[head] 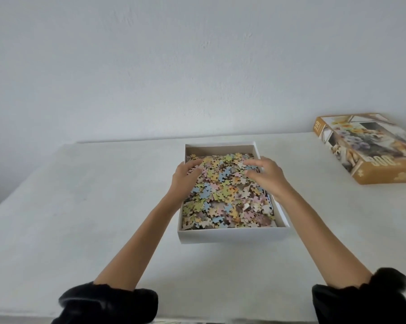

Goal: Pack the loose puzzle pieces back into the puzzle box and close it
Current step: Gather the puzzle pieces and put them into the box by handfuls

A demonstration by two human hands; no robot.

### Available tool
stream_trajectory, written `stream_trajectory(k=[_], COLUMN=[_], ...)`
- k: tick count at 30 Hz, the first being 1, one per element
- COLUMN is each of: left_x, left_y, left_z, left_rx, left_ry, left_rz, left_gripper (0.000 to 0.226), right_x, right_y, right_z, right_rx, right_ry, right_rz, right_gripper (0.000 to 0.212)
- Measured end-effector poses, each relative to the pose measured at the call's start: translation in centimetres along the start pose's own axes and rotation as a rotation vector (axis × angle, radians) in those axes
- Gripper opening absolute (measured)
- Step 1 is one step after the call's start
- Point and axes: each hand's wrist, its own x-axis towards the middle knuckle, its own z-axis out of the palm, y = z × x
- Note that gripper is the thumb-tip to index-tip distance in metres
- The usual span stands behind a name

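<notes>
In the white box base [232,235] on the worktop [80,206], left hand [184,175] and right hand [266,175] rest on puzzle pieces [225,197], each grip spread; the lid [370,148] lies well apart.

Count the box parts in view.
2: the open tray at table centre, full of pieces, both hands resting on them; the lid lying apart at far right, partly cut off by the frame edge.

White table with an open box and its lid

The flat white table [80,206] carries a white rectangular cardboard box base [232,235] at its centre, filled with pastel puzzle pieces [223,197]; an orange picture-printed cardboard lid [370,150] lies far right, well apart.
</notes>
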Motion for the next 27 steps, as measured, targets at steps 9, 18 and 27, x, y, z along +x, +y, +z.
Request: stream_trajectory(k=[9, 18, 27], left_x=[-5.3, -8.1, -5.2], left_y=[-4.0, -4.2, -3.9], left_z=[-4.3, -3.6, -2.1], left_rx=[0.068, 0.843, 0.999], left_ry=[-0.031, -0.327, -0.248], left_rz=[-0.018, 0.475, 0.363], left_gripper=[0.039, 0.054, 0.052], right_x=[-4.9, -9.1, -4.6], right_y=[-1.0, -1.0, -1.0], right_z=[6.2, 7.8, 7.7], right_rx=[-0.073, -0.636, -0.558], right_ry=[0.07, -0.124, -0.076], right_rz=[0.029, -0.193, -0.247], right_gripper=[0.039, 0.042, 0.04])
